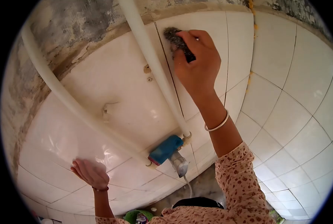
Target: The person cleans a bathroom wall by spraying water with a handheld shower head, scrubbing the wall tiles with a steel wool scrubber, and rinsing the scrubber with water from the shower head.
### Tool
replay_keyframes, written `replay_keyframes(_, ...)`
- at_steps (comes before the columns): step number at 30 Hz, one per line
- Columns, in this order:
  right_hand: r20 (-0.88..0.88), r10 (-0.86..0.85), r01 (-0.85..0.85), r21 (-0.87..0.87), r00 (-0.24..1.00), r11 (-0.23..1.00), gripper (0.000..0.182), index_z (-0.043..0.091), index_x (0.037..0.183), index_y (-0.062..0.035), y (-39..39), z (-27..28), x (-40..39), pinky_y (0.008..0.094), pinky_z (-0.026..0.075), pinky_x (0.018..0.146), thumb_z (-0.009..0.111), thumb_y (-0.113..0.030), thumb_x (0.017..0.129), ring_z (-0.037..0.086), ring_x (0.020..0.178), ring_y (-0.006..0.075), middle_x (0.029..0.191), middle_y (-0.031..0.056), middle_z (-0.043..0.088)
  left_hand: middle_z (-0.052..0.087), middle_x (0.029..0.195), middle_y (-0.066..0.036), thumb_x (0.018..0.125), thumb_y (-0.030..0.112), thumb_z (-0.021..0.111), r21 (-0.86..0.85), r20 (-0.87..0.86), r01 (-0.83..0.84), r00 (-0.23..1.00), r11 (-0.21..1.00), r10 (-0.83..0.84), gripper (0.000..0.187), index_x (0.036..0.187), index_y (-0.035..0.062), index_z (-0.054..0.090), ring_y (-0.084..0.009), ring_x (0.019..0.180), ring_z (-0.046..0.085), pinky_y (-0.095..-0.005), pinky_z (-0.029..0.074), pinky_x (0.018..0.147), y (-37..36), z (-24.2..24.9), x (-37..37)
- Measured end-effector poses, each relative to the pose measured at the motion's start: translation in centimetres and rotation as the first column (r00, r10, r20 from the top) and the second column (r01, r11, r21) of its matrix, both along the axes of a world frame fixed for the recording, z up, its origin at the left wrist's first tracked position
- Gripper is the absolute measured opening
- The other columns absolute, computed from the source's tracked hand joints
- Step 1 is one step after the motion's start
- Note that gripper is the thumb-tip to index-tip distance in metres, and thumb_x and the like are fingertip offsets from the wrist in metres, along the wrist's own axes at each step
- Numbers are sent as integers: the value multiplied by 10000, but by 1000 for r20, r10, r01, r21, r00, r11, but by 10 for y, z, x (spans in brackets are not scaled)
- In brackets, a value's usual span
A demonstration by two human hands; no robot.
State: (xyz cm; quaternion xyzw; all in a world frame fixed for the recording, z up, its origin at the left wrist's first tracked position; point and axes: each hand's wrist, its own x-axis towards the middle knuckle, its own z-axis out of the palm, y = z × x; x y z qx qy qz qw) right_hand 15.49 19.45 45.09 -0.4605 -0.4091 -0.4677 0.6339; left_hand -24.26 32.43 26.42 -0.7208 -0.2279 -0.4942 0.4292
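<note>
My right hand [198,61] is closed around a dark scouring pad [172,35], grey and wiry at its upper end and black lower down. It is up against the white tiled wall [200,28], right of a white pipe [146,48]. My left hand [91,173] lies against the tiles at the lower left, fingers stretched out and nothing in it. Between the hands, lower down, a blue fitting [166,149] sits where two pipes end, with a greyish cylinder [179,164] and a thin hose below it.
Another white pipe [62,91] curves down the left side of the wall. A small hook-like fixture [106,112] sticks out between the pipes. A second tiled wall [286,112] meets this one at the right. Something green [138,215] shows at the bottom edge.
</note>
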Motion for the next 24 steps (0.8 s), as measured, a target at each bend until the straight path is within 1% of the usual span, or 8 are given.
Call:
replay_keyframes(3, -3, -42, 42, -10, 999, 999, 234, 731, 937, -91, -6, 4, 15, 316, 507, 606, 683, -56, 711, 632, 696, 234, 961, 8, 660, 372, 1508, -291, 1051, 216, 343, -14, 0, 1, 1000, 1000, -1, 486, 1402, -111, 421, -438, 1441, 309, -594, 184, 1193, 3, 0, -3)
replay_keyframes(6, -276, -72, 85, 35, 959, 996, 233, 729, 952, -63, -14, 23, 50, 327, 517, 618, 674, -59, 726, 642, 735, 257, 985, 35, 666, 369, 1510, -291, 1049, 212, 346, -16, -14, 2, 1000, 1000, -2, 486, 1406, -111, 415, -439, 1441, 308, -596, 184, 1192, -1, 1, -3)
replay_keyframes(11, 88, -39, 38, 22, 995, 999, 272, 727, 915, -93, 7, 3, -11, 308, 514, 637, 659, -14, 664, 630, 755, 210, 941, -4, 639, 406, 1468, -325, 1009, 178, 392, -10, -20, -3, 1000, 1000, 2, 479, 1362, -141, 446, -459, 1437, 307, -594, 190, 1190, -2, 2, -2)
replay_keyframes(13, 101, -65, 61, 41, 993, 997, 254, 732, 930, -86, 3, 6, 3, 313, 519, 630, 656, -23, 696, 641, 753, 215, 957, 8, 651, 382, 1495, -305, 1032, 198, 365, -1, -20, 4, 1000, 1000, -4, 485, 1393, -121, 425, -450, 1439, 306, -598, 184, 1190, 0, 3, -2)
replay_keyframes(17, -221, -158, 167, 22, 962, 986, 243, 739, 982, -47, -9, 27, 50, 326, 527, 654, 657, -70, 755, 661, 754, 234, 996, 27, 672, 365, 1511, -295, 1046, 217, 349, -26, -30, 9, 999, 1000, -10, 493, 1413, -107, 411, -444, 1442, 302, -599, 181, 1190, -2, 3, -3)
replay_keyframes(19, -118, -197, 202, 36, 973, 979, 247, 739, 971, -54, -2, 26, 26, 329, 529, 656, 641, -56, 745, 651, 760, 237, 989, 28, 667, 369, 1509, -296, 1047, 222, 350, -14, -21, -3, 1000, 1000, 3, 495, 1412, -106, 413, -444, 1442, 304, -600, 184, 1189, -2, 2, -2)
replay_keyframes(21, -2, -61, 61, 23, 998, 998, 254, 735, 941, -80, 5, 14, -7, 335, 524, 665, 654, -53, 702, 639, 800, 245, 969, 21, 652, 372, 1507, -296, 1048, 225, 350, -7, -16, -2, 1000, 1000, 2, 495, 1410, -106, 416, -443, 1441, 306, -601, 186, 1189, -2, 2, 0)
replay_keyframes(24, 15, -81, 81, 37, 997, 996, 244, 738, 958, -70, 5, 10, 3, 307, 513, 640, 653, -34, 733, 649, 770, 229, 973, 29, 664, 377, 1503, -296, 1049, 226, 351, -18, -18, 5, 1000, 1000, -6, 493, 1404, -108, 421, -441, 1440, 309, -600, 187, 1189, 0, 1, -4)
